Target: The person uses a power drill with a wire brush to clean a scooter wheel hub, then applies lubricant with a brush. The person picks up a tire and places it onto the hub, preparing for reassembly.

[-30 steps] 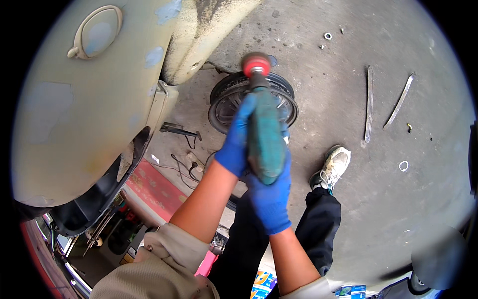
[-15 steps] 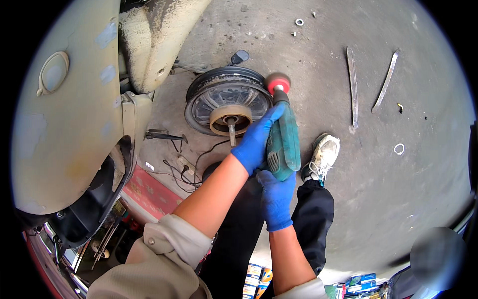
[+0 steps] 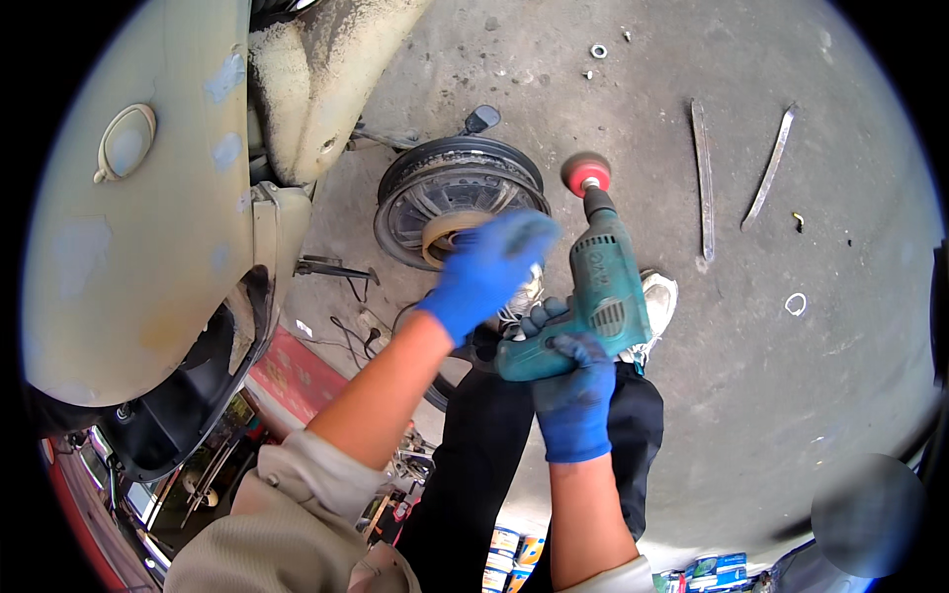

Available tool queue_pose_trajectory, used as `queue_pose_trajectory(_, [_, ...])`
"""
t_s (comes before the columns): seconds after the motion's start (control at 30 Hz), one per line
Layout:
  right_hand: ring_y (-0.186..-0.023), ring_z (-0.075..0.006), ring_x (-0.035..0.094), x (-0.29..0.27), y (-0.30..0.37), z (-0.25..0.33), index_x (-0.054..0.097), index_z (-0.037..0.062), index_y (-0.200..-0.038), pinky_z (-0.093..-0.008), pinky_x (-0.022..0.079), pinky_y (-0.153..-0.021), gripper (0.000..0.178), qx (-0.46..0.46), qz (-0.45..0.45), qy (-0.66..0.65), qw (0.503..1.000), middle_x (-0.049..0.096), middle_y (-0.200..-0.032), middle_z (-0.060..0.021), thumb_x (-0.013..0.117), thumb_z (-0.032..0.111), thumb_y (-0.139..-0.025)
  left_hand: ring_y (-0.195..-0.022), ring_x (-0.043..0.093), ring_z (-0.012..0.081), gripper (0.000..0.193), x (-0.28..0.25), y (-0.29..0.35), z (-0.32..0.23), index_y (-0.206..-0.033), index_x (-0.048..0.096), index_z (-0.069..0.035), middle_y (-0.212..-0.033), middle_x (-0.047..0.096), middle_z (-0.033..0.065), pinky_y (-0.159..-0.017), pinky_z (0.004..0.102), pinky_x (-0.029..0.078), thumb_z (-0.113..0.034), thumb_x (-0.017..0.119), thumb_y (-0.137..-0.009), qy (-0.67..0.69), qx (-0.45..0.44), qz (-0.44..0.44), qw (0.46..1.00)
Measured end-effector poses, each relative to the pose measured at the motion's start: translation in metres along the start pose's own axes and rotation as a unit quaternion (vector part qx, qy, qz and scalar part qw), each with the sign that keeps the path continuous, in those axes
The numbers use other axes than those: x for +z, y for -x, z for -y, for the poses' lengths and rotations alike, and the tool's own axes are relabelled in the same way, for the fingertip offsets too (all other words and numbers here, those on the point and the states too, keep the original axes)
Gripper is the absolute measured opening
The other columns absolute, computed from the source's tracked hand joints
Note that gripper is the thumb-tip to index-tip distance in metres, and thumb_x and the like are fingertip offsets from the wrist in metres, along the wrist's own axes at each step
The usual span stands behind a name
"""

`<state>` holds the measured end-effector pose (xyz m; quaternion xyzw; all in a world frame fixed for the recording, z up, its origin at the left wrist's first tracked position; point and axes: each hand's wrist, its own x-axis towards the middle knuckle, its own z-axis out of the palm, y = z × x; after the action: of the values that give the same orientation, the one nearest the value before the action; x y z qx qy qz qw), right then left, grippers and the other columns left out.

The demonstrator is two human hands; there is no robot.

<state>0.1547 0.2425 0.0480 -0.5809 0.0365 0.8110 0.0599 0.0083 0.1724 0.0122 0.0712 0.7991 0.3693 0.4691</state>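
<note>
In the head view, a black and grey wheel (image 3: 395,214) is on the floor (image 3: 751,395). It has a tan ring (image 3: 432,241) in its middle. The two hands are apart from each other. The right hand (image 3: 578,400) is to the right of the wheel and nearer to the person. It is wrapped tight around the handle of a green drill (image 3: 605,277). The drill is to the right of the wheel too, and points away from the person. On its tip is a round red tool (image 3: 588,175), which sits just to the right of the wheel and looks apart from it. The left hand (image 3: 484,272) is in front of the wheel and hides part of its middle. It is off the drill. It is blurry, so I cannot tell if its fingers are bent or straight, or if it touches the wheel. Both hands wear blue gloves.

To the left of the wheel is a big cream panel (image 3: 173,257) with pale patches. Far to the right of the wheel lie two long metal bars (image 3: 704,188), side by side. A little metal ring (image 3: 598,51) lies up and to the right of the wheel. A white shoe (image 3: 660,296) is to the wheel's right, nearer to the person.
</note>
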Motion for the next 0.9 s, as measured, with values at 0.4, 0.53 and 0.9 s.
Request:
queue_pose_trajectory(0.4, [-0.104,-0.0339,0.057,0.006,-0.005,0.043,0.047,0.0014,-0.124,-0.0504,0.043,-0.102,0.058,0.020,0.008,-0.061,0.998,0.059,-0.108,-0.0140,0.055,0.001,-0.066,-0.099,0.062,0.0465,0.043,-0.123,0.017,0.148,-0.127,0.046,0.005,-0.107,0.063,0.0310,-0.086,0.0496,0.049,-0.015,0.052,-0.090,-0.400,-0.208,-0.176,0.875])
queue_pose_trajectory(0.53, [-0.104,-0.0343,0.058,0.006,-0.004,0.038,0.048,0.0024,-0.123,-0.0515,0.043,-0.101,0.057,0.031,0.025,-0.048,0.998,0.058,-0.108,-0.0138,0.054,0.001,-0.067,-0.098,0.064,0.0425,0.034,-0.134,0.008,0.130,-0.121,0.048,0.002,-0.108,0.064,0.0292,-0.083,0.0498,0.051,-0.010,0.049,-0.090,-0.487,-0.094,-0.157,0.854])
queue_pose_trajectory(0.9, [-0.100,-0.0355,0.061,-0.010,-0.011,0.010,0.046,-0.0081,-0.120,-0.0496,0.049,-0.095,0.046,0.092,0.015,-0.061,0.994,0.058,-0.110,-0.0192,0.049,-0.007,-0.074,-0.097,0.063,0.0390,0.027,-0.087,-0.030,0.005,-0.115,0.053,-0.007,-0.106,0.062,0.0187,-0.081,0.0471,0.052,-0.009,0.052,-0.089,-0.576,-0.061,-0.075,0.811])
